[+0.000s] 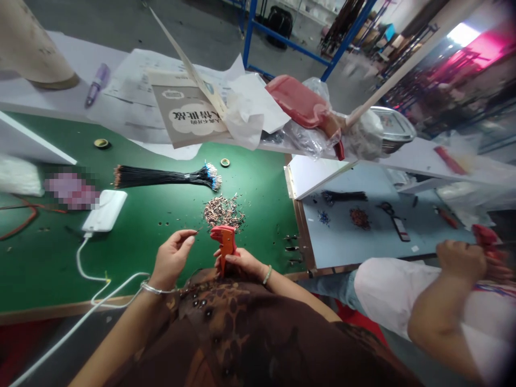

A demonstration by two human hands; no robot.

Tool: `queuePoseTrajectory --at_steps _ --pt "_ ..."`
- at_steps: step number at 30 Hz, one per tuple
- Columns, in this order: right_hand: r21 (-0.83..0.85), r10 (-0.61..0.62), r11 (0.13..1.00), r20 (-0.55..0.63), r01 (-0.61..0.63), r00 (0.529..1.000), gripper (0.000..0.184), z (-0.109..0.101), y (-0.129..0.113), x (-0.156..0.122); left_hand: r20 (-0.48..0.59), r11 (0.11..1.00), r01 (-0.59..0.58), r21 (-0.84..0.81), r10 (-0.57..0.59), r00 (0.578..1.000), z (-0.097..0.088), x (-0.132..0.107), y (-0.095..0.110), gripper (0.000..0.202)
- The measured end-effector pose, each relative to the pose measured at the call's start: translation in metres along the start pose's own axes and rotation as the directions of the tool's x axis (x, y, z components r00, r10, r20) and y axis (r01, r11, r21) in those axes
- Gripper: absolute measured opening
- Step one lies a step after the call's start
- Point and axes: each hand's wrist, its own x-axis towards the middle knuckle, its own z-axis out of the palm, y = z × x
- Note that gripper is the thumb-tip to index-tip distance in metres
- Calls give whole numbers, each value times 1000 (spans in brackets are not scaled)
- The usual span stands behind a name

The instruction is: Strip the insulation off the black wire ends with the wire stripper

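Here, an orange crimping tool is gripped in the right hand at lower center, the fingers clamped around its handle. Just beside it, the left hand is raised, with thumb and forefinger pinched together on a thin wire end. Above both hands, a heap of copper terminals is spread on a green work mat, and a bundle of black wires with blue tips is laid beyond it. At far right, a red tool is held by a co-worker's hand.
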Motion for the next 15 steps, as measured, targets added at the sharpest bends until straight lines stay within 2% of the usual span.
queuePoseTrajectory --at_steps 6,11,15 --pt "-79 -3 997 67 8 998 63 -4 -9 0 76 969 -145 198 132 988 -1 -6 14 35" --pt "-109 19 994 88 -10 996 68 -7 -17 -2 149 939 -248 237 217 965 2 -5 15 34" --pt "-125 5 992 75 4 997 67 -6 -18 -2 152 934 -251 253 218 964 3 -4 13 34"
